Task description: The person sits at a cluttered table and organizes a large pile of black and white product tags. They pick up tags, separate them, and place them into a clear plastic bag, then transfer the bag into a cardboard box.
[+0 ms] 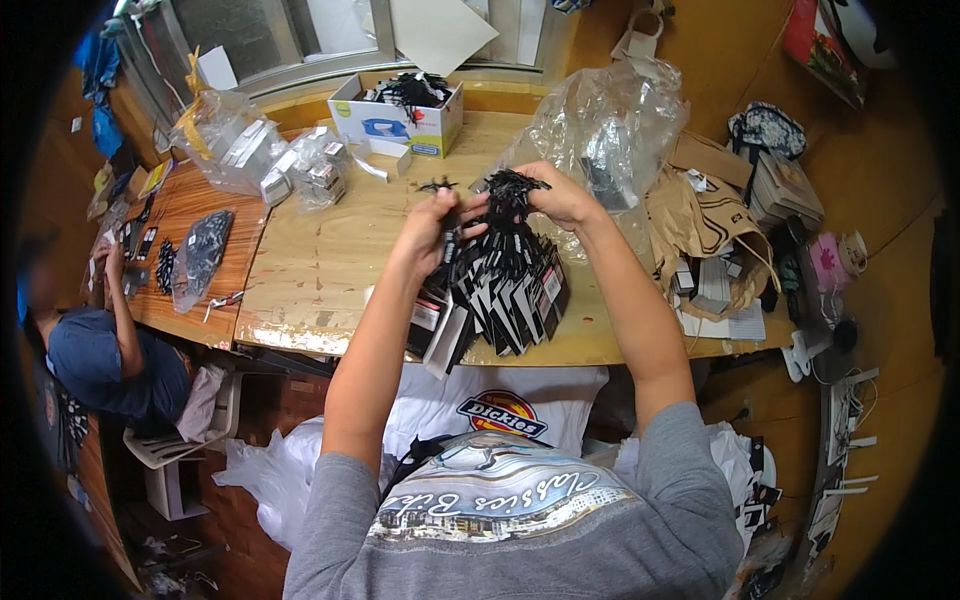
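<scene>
**Centrally: Corded Tags (515, 300) Gathered by Bunch**

The right hand (562, 200) is closed, its fingers curled round a thick bunch of black cords (512, 195); the black-and-white tags spread below and between both hands, reaching the near edge of the table (330, 240). The left hand (447, 225) is partly curled, holding a smaller black tuft (437, 186) at its thumb, its other fingers loosely extended toward the bunch. Beyond the left hand stands a white carton (400, 122) containing similar cords. Beyond the right hand lies a clear plastic bag (620, 120).
</scene>
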The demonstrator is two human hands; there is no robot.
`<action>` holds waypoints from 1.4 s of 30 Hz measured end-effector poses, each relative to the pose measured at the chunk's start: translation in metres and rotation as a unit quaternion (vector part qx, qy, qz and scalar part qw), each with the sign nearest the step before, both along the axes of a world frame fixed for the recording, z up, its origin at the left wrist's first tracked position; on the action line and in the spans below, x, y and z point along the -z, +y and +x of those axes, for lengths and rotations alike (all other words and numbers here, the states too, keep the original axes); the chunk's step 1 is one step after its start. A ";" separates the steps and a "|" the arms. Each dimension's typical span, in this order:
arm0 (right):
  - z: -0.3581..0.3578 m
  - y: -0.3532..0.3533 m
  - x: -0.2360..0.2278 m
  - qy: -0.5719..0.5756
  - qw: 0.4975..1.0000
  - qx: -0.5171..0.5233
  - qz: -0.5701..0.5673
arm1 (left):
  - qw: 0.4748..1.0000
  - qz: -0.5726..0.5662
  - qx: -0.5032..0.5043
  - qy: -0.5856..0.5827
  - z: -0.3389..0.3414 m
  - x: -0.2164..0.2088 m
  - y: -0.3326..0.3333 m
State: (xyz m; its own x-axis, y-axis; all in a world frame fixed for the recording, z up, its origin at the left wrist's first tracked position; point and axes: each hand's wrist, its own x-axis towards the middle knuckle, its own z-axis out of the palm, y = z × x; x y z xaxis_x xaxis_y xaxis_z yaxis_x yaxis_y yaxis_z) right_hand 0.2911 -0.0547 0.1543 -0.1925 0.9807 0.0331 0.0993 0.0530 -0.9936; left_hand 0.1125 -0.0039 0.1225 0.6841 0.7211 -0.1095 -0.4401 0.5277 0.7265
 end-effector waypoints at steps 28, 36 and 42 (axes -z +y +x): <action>-0.044 0.030 -0.020 0.298 0.954 0.029 -0.037 | 0.993 0.109 0.032 0.038 0.019 0.039 0.004; -0.004 0.070 0.010 0.503 0.842 0.168 -0.098 | 0.975 0.184 0.112 0.049 0.015 0.024 -0.003; 0.027 0.090 0.071 -0.073 0.920 0.385 -0.036 | 0.994 0.056 0.091 0.017 0.021 0.038 0.003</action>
State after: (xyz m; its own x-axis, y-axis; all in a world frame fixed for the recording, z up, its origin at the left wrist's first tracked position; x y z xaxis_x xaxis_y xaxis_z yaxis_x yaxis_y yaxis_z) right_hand 0.3180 0.0350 0.0832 0.5617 0.8273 -0.0076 0.2131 -0.1536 -0.9649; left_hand 0.1332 -0.0006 0.0850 0.8016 0.5948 -0.0613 -0.3186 0.5116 0.7979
